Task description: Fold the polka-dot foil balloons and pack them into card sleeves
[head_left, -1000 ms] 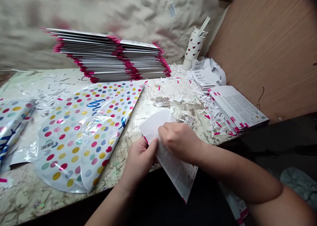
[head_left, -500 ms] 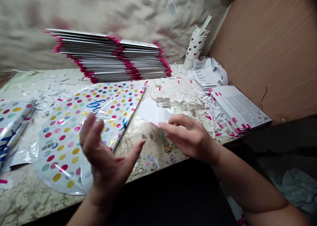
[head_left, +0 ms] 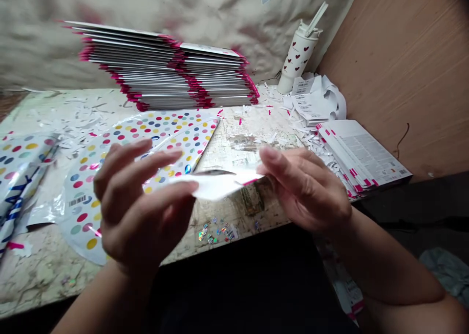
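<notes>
Between my two hands is a white paper sleeve (head_left: 216, 182) with a pink edge, seen nearly edge-on with a narrow dark gap along its top. My right hand (head_left: 308, 187) pinches its right end between thumb and fingers. My left hand (head_left: 142, 202) is at the other end, one fingertip lying on the paper and the other fingers spread above it; its underside is in shadow. Beneath and behind my left hand lies a clear-wrapped, polka-dot foil balloon (head_left: 84, 217) with a barcode, partly covered by the hand.
Stacked white packets with pink edges (head_left: 164, 75) stand at the back. A tumbler with hearts (head_left: 298, 55), barcode label strips (head_left: 311, 104) and printed packets (head_left: 370, 158) are on the right. Another dotted foil piece (head_left: 22, 173) lies left. Paper scraps and shiny confetti (head_left: 216, 231) litter the table.
My left hand has come in to the left end of the paper sleeve. The sleeve has tilted nearly edge-on, and a gap shows in it. The view has shifted slightly.
</notes>
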{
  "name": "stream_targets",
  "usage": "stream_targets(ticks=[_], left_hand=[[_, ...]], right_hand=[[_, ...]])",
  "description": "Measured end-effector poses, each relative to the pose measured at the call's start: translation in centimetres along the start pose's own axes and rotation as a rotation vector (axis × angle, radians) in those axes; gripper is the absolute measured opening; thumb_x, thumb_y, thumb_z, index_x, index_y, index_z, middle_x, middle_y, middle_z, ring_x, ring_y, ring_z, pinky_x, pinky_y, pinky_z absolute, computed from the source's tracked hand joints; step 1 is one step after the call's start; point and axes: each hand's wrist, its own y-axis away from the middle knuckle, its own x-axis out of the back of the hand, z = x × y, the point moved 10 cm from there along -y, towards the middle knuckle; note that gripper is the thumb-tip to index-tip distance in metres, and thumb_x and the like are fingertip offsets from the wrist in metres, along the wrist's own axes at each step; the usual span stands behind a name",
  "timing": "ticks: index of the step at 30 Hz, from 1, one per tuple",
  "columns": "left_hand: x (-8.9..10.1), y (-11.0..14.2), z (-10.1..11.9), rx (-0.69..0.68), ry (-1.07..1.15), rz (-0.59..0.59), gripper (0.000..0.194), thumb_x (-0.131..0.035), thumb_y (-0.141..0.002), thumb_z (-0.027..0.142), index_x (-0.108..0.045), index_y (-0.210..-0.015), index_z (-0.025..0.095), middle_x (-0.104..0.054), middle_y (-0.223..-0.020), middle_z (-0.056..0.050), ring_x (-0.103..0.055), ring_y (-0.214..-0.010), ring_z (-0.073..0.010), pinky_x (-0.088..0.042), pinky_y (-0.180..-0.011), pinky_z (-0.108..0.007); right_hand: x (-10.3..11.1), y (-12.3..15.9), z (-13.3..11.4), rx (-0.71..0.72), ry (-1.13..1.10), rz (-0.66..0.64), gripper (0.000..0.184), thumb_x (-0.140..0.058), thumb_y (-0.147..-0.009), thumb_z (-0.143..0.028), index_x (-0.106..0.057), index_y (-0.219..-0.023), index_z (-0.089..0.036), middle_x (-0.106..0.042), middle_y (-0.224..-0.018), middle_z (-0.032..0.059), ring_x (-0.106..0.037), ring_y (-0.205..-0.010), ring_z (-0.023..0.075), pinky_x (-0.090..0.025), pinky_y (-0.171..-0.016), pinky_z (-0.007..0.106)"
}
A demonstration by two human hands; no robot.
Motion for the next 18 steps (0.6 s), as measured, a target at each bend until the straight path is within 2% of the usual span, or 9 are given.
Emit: stream_targets(ticks=[1,3,5,7,10,13,18], left_hand=[[-0.2,0.4,1.2,-0.062,-0.019,-0.029,0.009,-0.063,-0.077,0.014,-0.061,-0.083,0.021,-0.053,-0.129,0.004,-0.049,-0.118,-0.0256,-0.035,-0.098,-0.059],[-2.3,2.4,2.9,-0.136,-0.008,-0.184,0.017,-0.061,-0.076,0.010,-0.059,-0.089,0.020,-0.050,-0.133,-0.002,-0.051,-0.117,-0.0268,-0.038,-0.099,-0.055],[-5.2,5.4,4.0,-0.169,-0.015,-0.364,0.022,-0.060,-0.076,0.008,-0.059,-0.096,0.016,-0.056,-0.125,-0.012,-0.051,-0.116,-0.0274,-0.043,-0.097,-0.047],[-7.3,8.4,4.5,-0.184,-0.038,-0.463,0.023,-0.059,-0.077,0.009,-0.059,-0.100,0.013,-0.062,-0.114,-0.015,-0.049,-0.118,-0.0294,-0.043,-0.096,-0.046],[-9.3,11.9,3.8,-0.124,-0.068,-0.610,0.031,-0.053,-0.081,0.013,-0.057,-0.112,0.017,-0.057,-0.123,-0.016,-0.041,-0.124,-0.0331,-0.038,-0.097,-0.052],[-9.9,13.9,2.8,-0.086,-0.058,-0.743,0.041,-0.046,-0.085,0.017,-0.048,-0.126,0.017,-0.052,-0.130,-0.014,-0.039,-0.126,-0.0309,-0.039,-0.097,-0.050],[-9.0,13.7,2.7,-0.065,0.059,-0.745,0.034,-0.049,-0.084,0.013,-0.055,-0.118,0.015,-0.062,-0.118,-0.009,-0.052,-0.112,-0.0250,-0.046,-0.094,-0.040]], right_hand=[[-0.1,0.4,0.2,0.024,0.033,0.041,0.047,-0.051,-0.086,-0.015,-0.044,-0.130,-0.027,-0.062,-0.102,0.0035,-0.056,-0.099,0.0179,-0.049,-0.090,0.035],[-1.5,1.7,0.2,0.083,0.082,0.078,0.038,-0.054,-0.083,-0.014,-0.054,-0.121,-0.021,-0.063,-0.098,0.0065,-0.056,-0.099,0.0211,-0.048,-0.089,0.040],[-4.8,3.9,0.0,0.115,0.101,-0.012,0.033,-0.053,-0.083,-0.017,-0.057,-0.115,-0.013,-0.062,-0.104,0.0119,-0.055,-0.103,0.0250,-0.049,-0.089,0.042],[-8.1,6.5,-0.6,0.141,0.093,-0.128,0.030,-0.052,-0.084,-0.017,-0.058,-0.112,-0.008,-0.062,-0.108,0.0150,-0.056,-0.104,0.0267,-0.050,-0.088,0.041],[-10.3,9.8,-1.0,0.126,0.076,-0.172,0.024,-0.050,-0.084,-0.011,-0.061,-0.104,-0.007,-0.066,-0.101,0.0140,-0.057,-0.105,0.0253,-0.050,-0.089,0.037],[-10.2,11.3,-0.7,0.083,0.036,-0.183,0.024,-0.048,-0.084,-0.010,-0.061,-0.104,-0.006,-0.064,-0.105,0.0160,-0.054,-0.108,0.0255,-0.048,-0.090,0.039],[-10.6,10.9,-0.3,0.023,0.000,-0.288,0.025,-0.050,-0.086,-0.020,-0.060,-0.108,-0.014,-0.064,-0.107,0.0116,-0.055,-0.098,0.0231,-0.047,-0.083,0.041]])
